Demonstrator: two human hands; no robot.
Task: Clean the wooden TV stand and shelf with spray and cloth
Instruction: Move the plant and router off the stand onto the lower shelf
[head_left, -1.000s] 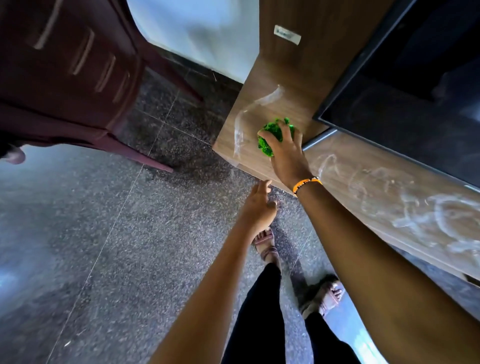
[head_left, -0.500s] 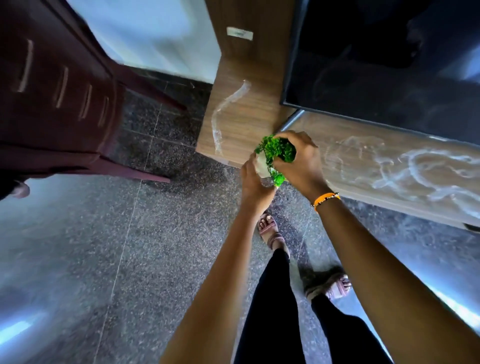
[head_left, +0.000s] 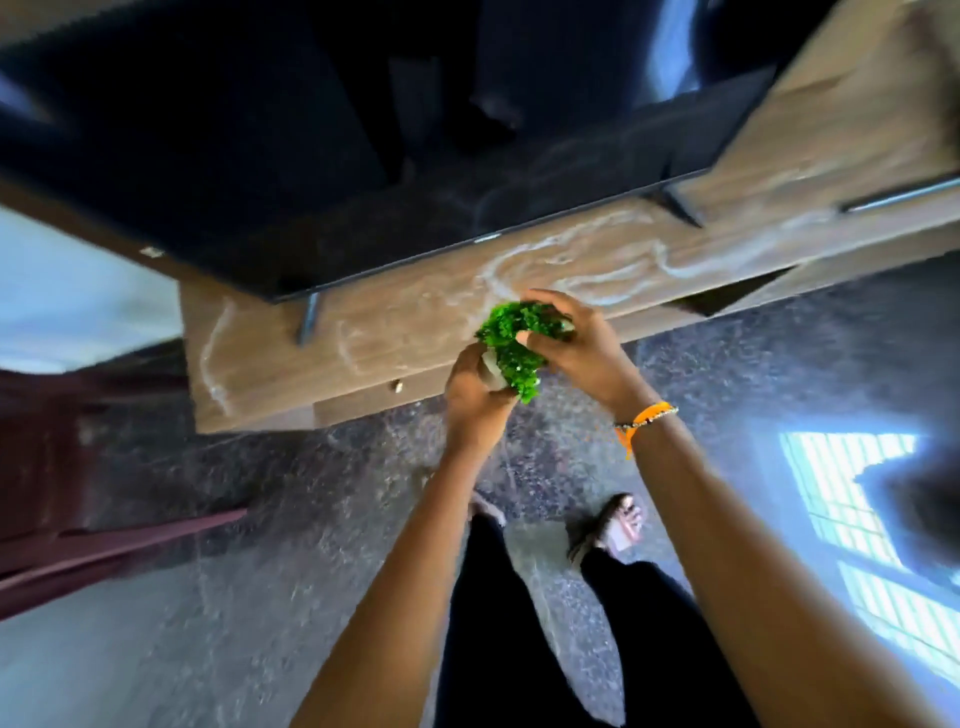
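Note:
A small green artificial plant (head_left: 511, 345) in a pale pot is held in front of the wooden TV stand (head_left: 395, 332), just off its front edge. My left hand (head_left: 475, 397) grips the pot from below. My right hand (head_left: 574, 340), with an orange band on the wrist, curls over the green foliage from the right. The stand's top carries white streaks of spray or dust. No cloth or spray bottle is in view.
A black TV (head_left: 363, 140) stands on thin legs over the stand's top. A dark red chair (head_left: 78, 493) sits at the left on the speckled dark floor (head_left: 260, 597). My sandalled feet (head_left: 613, 525) are below the hands.
My right hand lifted the green plant off the stand's left end and my left hand took hold of its pot. The view swung right along the stand.

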